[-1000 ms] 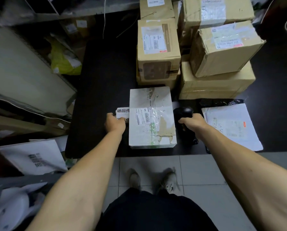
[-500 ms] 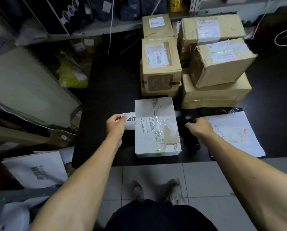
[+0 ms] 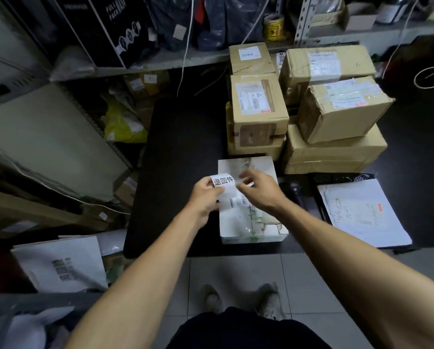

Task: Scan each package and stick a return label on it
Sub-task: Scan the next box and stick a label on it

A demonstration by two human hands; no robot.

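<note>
We see both hands meeting over the far left corner of a white package that lies flat on the black table, near its front edge. The left hand pinches a white return label printed with three bold black characters, its thumb and fingertips closed on the label's left end. The label is tilted, held just above the package's top face, and we cannot tell whether any part of it touches the box. The right hand comes in from the other side with its fingers curled toward the label's right end; it appears to pinch that edge, though motion blur keeps us from being certain. Under the hands, the package's top shows a printed barcode sticker and wrinkled clear tape running down toward its near side.

Just right of the package, a black scanner lies on the table, apart from both hands. Beyond it a stack of white mailers rests on a black bag. Behind the package, brown cardboard boxes are stacked in two piles, touching each other. We also see the person's shoes on the tiled floor below.
</note>
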